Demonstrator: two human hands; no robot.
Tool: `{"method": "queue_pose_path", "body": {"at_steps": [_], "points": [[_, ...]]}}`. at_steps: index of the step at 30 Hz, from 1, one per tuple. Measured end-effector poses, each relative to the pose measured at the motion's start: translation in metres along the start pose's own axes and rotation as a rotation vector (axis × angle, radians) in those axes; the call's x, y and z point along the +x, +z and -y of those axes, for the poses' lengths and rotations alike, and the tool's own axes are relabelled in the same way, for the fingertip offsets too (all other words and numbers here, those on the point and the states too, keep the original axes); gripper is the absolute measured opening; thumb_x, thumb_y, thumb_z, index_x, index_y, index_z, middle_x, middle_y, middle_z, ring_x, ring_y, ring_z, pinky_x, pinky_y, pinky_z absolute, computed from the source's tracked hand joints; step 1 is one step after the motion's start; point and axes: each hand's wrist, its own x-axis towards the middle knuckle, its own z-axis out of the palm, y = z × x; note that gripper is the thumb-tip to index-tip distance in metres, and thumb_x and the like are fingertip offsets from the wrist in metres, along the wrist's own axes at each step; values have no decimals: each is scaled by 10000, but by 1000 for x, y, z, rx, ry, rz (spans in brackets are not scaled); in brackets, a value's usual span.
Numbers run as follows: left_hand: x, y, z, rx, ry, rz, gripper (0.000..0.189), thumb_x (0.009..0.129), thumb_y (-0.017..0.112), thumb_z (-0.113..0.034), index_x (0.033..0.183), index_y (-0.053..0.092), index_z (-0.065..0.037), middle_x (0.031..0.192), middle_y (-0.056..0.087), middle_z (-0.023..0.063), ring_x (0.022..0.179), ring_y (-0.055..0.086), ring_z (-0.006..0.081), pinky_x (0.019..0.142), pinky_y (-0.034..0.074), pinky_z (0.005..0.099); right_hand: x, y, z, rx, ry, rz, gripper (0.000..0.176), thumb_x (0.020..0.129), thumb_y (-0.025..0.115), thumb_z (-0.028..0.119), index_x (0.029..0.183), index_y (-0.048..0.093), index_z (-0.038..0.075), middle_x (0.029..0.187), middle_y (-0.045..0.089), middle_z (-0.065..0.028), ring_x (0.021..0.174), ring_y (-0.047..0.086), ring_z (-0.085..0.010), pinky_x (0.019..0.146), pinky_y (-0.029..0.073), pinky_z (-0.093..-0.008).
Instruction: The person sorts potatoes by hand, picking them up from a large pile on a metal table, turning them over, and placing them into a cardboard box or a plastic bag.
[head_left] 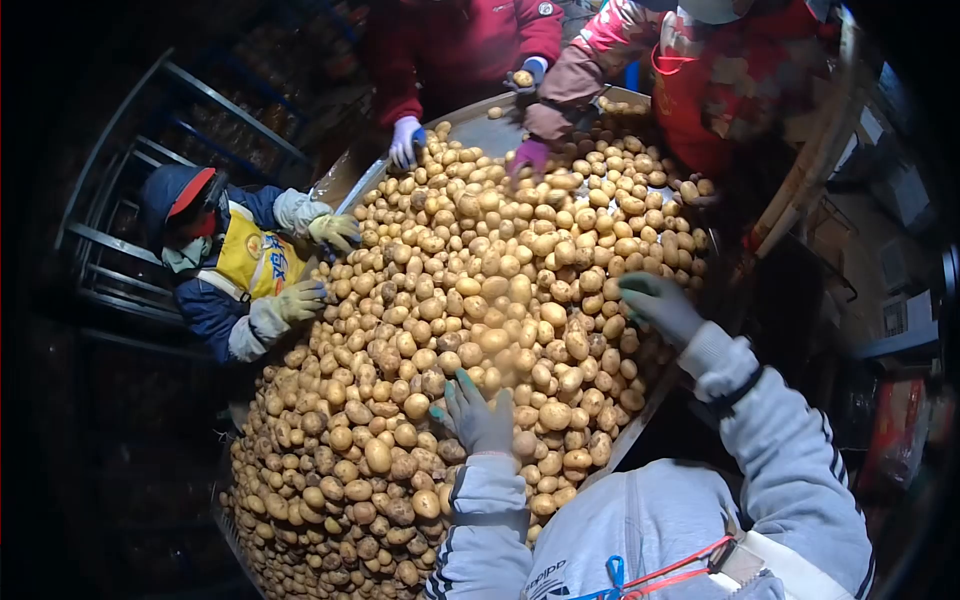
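A large heap of potatoes (400,330) fills the table in front of me. My left hand (478,418), in a grey glove with green fingertips, rests over the middle of the heap. Its fingers are spread among the potatoes, and nothing is held in them. Further right, my right hand (662,306) wears the same kind of glove at the heap's right side. Its fingers point left with the thumb apart, and no potato shows in its grasp. Several potatoes lie just below and left of that hand.
At the left, a person in a yellow apron (262,258) has both gloved hands at the heap. Across from me, a person in a dark red jacket (470,50) holds a potato (522,78). Beside them, another person's purple glove (530,157) reaches in. A metal rack (120,235) stands at left.
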Motion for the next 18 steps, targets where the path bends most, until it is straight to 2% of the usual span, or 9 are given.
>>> {"method": "queue_pose_path", "body": {"at_steps": [1,3,5,8,9,11,13,17,18], "points": [[1,0,-1,13,-2,-3,1018,887,759,-496,1667,294,-36,1634,450,232,1586,302,337,1317,30,585,32,10,-7,-150,-117,-29,357,984,740,250,1239,722,0,1061,753,-56,897,696,-133,764,550,-257],[2,3,-1,37,-8,-3,1011,886,761,-488,1664,300,-35,1632,452,226,1585,303,335,1318,21,589,82,29,6,-331,-92,-53,479,917,773,331,1304,718,55,1151,766,-142,1037,734,-221,931,579,-359],[3,5,-2,38,-8,-15,992,886,766,-458,1656,312,-28,1613,466,221,1580,310,332,1319,21,597,130,40,10,-723,-262,-172,621,852,770,440,1349,697,74,1248,730,-225,1150,712,-377,1004,560,-435],[4,-3,-9,44,-32,12,963,893,760,-413,1652,315,-21,1605,463,226,1578,303,334,1318,38,602,157,55,22,-1048,-198,47,604,855,754,427,1347,658,90,1148,742,-228,1069,728,-378,920,560,-500],[5,-6,-9,45,-35,15,960,895,759,-413,1651,317,-21,1605,462,230,1578,302,336,1317,41,603,155,62,20,-1222,-196,90,569,870,737,425,1338,648,114,1181,719,-201,1133,696,-352,936,539,-502],[6,-5,-11,34,-44,25,954,897,758,-413,1650,322,-20,1604,459,238,1578,301,341,1315,48,605,137,53,-11,-1234,-442,31,570,883,732,428,1366,645,139,1283,679,-151,1260,622,-319,1017,506,-469],[6,-1,-10,62,-32,-5,952,898,760,-426,1648,328,-31,1598,471,231,1569,325,346,1313,64,608,119,34,-17,-1123,-473,130,537,896,726,412,1360,666,151,1382,632,-104,1363,539,-293,1081,468,-440],[6,3,-8,107,-30,-7,973,895,757,-467,1663,305,-74,1635,449,188,1577,334,327,1312,72,625,136,25,6,-866,-374,166,470,908,726,371,1284,708,91,1260,697,-153,1170,663,-359,1014,531,-455],[6,4,-7,102,-27,-8,981,895,755,-474,1667,299,-79,1642,444,182,1581,327,325,1312,72,624,156,30,3,-875,-525,91,454,930,755,322,1302,702,67,1133,725,-166,1039,705,-357,956,566,-425]]}}
